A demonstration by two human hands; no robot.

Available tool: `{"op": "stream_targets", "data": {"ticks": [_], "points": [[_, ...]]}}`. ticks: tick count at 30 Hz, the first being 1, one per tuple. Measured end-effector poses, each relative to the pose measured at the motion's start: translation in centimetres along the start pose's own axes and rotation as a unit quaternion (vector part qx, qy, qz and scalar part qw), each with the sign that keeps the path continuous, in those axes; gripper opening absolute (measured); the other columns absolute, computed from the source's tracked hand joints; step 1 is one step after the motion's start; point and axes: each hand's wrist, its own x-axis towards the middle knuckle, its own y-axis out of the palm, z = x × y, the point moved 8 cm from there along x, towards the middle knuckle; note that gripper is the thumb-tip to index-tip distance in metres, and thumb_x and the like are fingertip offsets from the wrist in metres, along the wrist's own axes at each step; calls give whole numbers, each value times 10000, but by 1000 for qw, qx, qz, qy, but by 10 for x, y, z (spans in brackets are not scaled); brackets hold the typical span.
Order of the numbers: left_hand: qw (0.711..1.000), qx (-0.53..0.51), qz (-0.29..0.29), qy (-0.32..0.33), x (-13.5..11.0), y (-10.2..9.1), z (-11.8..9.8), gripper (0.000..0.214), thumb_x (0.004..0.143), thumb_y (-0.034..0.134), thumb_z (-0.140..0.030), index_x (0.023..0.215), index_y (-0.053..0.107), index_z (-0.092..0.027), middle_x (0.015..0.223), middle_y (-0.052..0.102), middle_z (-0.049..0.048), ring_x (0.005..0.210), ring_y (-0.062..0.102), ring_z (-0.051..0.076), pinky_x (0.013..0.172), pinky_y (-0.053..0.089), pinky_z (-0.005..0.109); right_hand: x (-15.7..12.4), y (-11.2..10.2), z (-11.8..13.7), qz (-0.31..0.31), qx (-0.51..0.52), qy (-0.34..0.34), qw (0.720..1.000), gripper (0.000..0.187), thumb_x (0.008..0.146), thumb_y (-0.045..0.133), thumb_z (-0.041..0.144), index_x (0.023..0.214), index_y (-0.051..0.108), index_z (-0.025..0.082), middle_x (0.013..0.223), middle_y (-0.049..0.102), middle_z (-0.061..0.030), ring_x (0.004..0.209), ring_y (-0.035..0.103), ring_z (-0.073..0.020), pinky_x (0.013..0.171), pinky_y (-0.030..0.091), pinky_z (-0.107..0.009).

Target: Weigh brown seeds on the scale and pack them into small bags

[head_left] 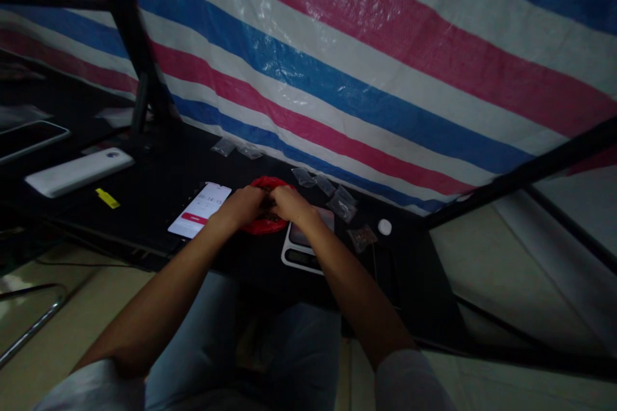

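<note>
Clothing: pale grey, short cloth left sleeve (99, 390), hem around the upper arm; matching pale grey right sleeve (409, 384), plain on the visible part. Forearms (157, 302) slender, bare from hem to wrist. Light blue, plain-surfaced cloth trousers (186, 340) cover both thighs; the inner sides sink into shadow, weave too dim to identify.
</note>
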Motion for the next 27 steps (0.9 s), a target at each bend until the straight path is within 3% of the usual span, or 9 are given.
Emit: {"op": "stream_targets", "data": {"ticks": [5, 12, 18, 22, 27], "points": [[999, 19, -34, -23, -3, -3, 4, 313, 959, 484, -251, 1029, 783, -190, 1027, 781, 153, 945, 745, 297, 797, 525, 322, -4, -8, -5, -25, -6, 23, 999, 208, 901, 624, 97, 1028, 782, 143, 1101, 780, -158, 1038, 726, -244, 824, 496, -256], [999, 11, -44, -14, -3, -4, 6, 303, 913, 521, -188, 1057, 785, -218, 1014, 785, 117, 952, 742, 275, 816, 525, 311, -10, -30, -16, -74, 32, -6, 997, 152, 911, 667, 145, 967, 809, 150, 1024, 801, -130, 938, 729, -207, 794, 475, -245], [999, -13, -44, -10, -3, -5, 8, 285, 906, 564, -188, 1079, 788, -223, 1097, 787, 97, 1024, 734, 273, 874, 529, 305, -53, -63, -46, -130, 118, -7, 984, 165, 901, 673, 129, 977, 818, 144, 987, 814, -91, 866, 738, -194, 754, 476, -257], [999, -9, -33, -1, -2, -1, 3, 288, 910, 556, -183, 1084, 782, -225, 1125, 780, 105, 1047, 730, 283, 894, 532, 312, -85, -66, -64, -112, 111, -3, 987, 156, 890, 674, 129, 936, 821, 150, 950, 814, -74, 851, 735, -193, 723, 468, -254], [999, 1, -44, 9, -2, 4, -4, 315, 900, 573, -215, 1149, 761, -257, 1206, 754, 89, 1119, 702, 270, 977, 522, 325, -97, -50, -67, -42, 49, -20, 998, 170, 903, 657, 149, 889, 823, 182, 912, 813, -62, 823, 725, -171, 736, 450, -242]]}}
